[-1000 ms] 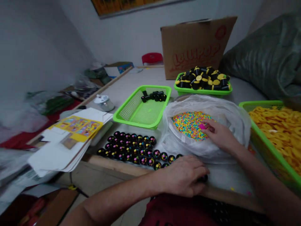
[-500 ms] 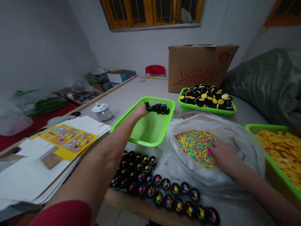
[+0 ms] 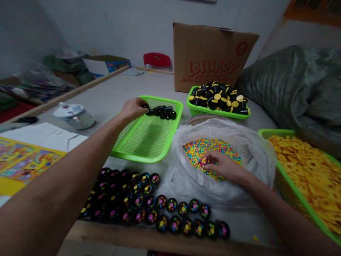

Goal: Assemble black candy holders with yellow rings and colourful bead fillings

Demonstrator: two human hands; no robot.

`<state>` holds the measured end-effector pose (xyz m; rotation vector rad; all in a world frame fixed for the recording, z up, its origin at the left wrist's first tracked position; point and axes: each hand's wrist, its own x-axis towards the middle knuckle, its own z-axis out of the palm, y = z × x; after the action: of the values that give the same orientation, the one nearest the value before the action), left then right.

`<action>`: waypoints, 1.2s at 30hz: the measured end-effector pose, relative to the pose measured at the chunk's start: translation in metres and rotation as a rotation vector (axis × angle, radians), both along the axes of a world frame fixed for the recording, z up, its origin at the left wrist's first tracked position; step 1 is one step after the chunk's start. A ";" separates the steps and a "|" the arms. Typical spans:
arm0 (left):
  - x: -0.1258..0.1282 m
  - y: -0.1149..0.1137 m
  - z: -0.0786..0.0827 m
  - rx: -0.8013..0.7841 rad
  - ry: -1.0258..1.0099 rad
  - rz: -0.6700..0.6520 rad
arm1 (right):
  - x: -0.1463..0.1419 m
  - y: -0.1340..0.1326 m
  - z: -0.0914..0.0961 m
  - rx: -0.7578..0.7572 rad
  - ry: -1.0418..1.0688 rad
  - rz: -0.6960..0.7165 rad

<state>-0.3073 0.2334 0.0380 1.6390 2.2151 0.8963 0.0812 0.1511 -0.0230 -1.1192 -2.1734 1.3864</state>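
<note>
My left hand (image 3: 134, 108) reaches into a green mesh tray (image 3: 145, 140) and closes its fingers on one of the small black cups (image 3: 162, 112) lying at the tray's far end. My right hand (image 3: 222, 166) rests in a plastic-lined bowl of small multicoloured candy beads (image 3: 205, 147), fingers pinched among them; what they hold is too small to make out. Rows of black cups filled with coloured beads (image 3: 151, 201) stand along the table's near edge.
A green tray of black cups with yellow lids (image 3: 218, 97) sits behind the bowl, before a brown cardboard box (image 3: 210, 58). A green tray of yellow rings (image 3: 306, 163) lies at right, a grey-green sack (image 3: 293, 85) behind it. Printed sheets (image 3: 23, 156) and a lidded tub (image 3: 74, 115) are at left.
My left hand left the filled cups at the near edge, reached to the green mesh tray and closed on a black cup. My right hand shifted left within the beads.
</note>
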 end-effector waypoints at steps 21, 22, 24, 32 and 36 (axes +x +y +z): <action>0.249 -0.121 -0.032 -0.018 0.013 -0.806 | 0.049 -0.033 0.026 0.952 -0.359 -0.146; 0.249 -0.122 -0.032 -0.018 0.012 -0.806 | 0.047 -0.035 0.026 1.019 -0.395 -0.136; 0.248 -0.122 -0.033 -0.009 0.015 -0.817 | 0.045 -0.039 0.028 1.129 -0.428 -0.119; 0.246 -0.121 -0.038 0.004 0.022 -0.840 | 0.042 -0.043 0.032 1.251 -0.411 -0.048; 0.246 -0.122 -0.040 0.009 0.030 -0.839 | 0.043 -0.041 0.032 1.246 -0.419 -0.046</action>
<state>-0.0614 0.1116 -0.0016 2.2831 1.2834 0.6245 0.1244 0.1097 0.0085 -0.9031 -2.5140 -0.3779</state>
